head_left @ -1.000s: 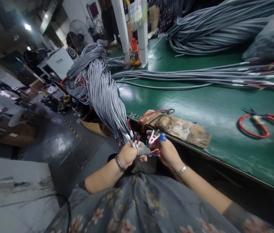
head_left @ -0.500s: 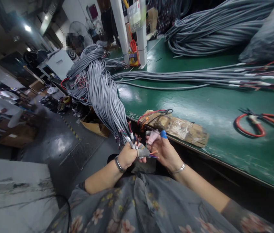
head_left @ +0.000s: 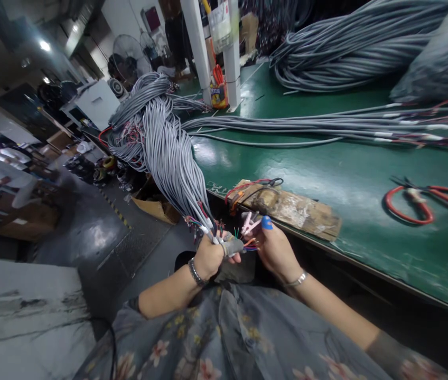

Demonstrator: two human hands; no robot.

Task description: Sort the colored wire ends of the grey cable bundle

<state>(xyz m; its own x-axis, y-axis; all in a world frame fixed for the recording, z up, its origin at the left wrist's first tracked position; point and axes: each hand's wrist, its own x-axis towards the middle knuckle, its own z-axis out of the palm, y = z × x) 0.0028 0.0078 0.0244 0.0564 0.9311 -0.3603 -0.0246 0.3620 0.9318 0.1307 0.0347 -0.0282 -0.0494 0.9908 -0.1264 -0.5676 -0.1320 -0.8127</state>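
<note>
My left hand (head_left: 211,257) is closed around the end of a grey cable, its thumb covered by a grey sleeve. Thin orange, blue and purple wires (head_left: 250,244) fan out past that thumb, and green strands show just above. Close by on the right, my right hand (head_left: 277,250) is closed, with blue tape on its thumb. A small pale pink V-shaped piece (head_left: 250,224), clip-like, sticks out from its fingers; the exact kind is unclear. More stripped cable ends hang beside my left hand, from a thick bundle of grey cables (head_left: 172,153).
On the green bench (head_left: 366,174) lie a worn wooden board (head_left: 303,214), red-handled pliers (head_left: 410,203) and a row of grey cables (head_left: 287,126). A large cable coil (head_left: 346,50) is at the back. A cardboard box (head_left: 155,206) stands below the bench edge.
My right hand has turned and its fingers have drawn closer together. The pink piece now shows a V shape. My left hand has shifted slightly, and the cable ends beside it have spread left.
</note>
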